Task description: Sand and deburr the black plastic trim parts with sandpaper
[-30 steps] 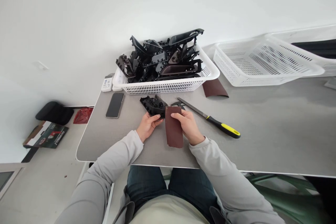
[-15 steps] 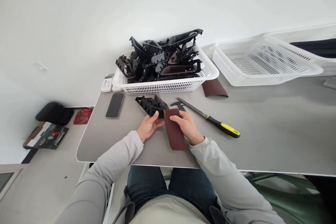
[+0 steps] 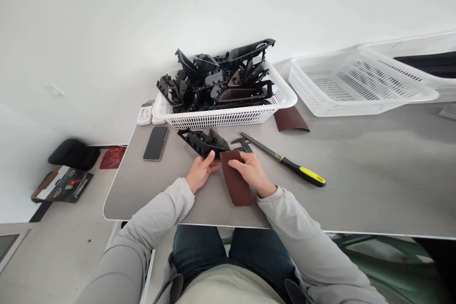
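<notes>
While L hand (image 3: 202, 171) grips black plastic part (image 3: 204, 142) above near-centre table (image 3: 171, 194), R hand (image 3: 253, 172) pinches brown sheet (image 3: 236, 181) at part's R end; file (image 3: 285, 160) lies to R.

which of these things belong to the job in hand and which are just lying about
Likely the job:
black plastic part, in left hand
sandpaper sheet, in right hand
file, caliper, nearby
white basket of similar parts

Apparently lying about:
smartphone
red plastic bag
printed box
</notes>
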Motion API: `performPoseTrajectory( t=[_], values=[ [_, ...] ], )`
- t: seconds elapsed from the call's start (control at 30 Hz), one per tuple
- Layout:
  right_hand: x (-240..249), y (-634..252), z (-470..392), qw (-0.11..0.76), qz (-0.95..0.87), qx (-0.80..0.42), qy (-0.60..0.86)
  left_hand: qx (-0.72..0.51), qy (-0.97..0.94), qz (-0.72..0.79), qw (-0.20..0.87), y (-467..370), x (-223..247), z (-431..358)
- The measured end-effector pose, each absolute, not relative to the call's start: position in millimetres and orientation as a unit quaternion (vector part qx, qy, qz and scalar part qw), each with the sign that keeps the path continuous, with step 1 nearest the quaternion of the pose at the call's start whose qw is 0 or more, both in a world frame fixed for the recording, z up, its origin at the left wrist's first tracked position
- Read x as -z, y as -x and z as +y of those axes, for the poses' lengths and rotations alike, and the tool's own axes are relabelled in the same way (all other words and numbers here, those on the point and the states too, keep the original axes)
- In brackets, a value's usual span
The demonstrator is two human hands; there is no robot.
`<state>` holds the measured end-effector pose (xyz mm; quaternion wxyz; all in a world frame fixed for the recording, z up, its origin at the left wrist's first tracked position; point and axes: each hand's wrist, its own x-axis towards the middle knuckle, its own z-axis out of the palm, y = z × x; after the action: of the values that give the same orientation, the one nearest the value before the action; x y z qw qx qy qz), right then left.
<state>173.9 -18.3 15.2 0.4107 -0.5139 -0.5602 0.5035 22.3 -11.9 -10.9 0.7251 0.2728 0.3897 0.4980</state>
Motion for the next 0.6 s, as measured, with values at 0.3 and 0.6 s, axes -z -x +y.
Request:
performPoseTrajectory(
  t=[0.3, 0.6],
  values=[
    [-15.9, -175.4, -16.9, 0.429, -0.526, -0.501, 0.537, -0.494, -0.266, 0.392, 0.729, -20.9, 12.3, -11.3],
    [-15.9, -176.9, -14.8, 0.43, -0.484, -0.528, 0.55, -0.489, -0.259, 0.403, 0.729, -19.6, 12.5, -9.8]
  ],
)
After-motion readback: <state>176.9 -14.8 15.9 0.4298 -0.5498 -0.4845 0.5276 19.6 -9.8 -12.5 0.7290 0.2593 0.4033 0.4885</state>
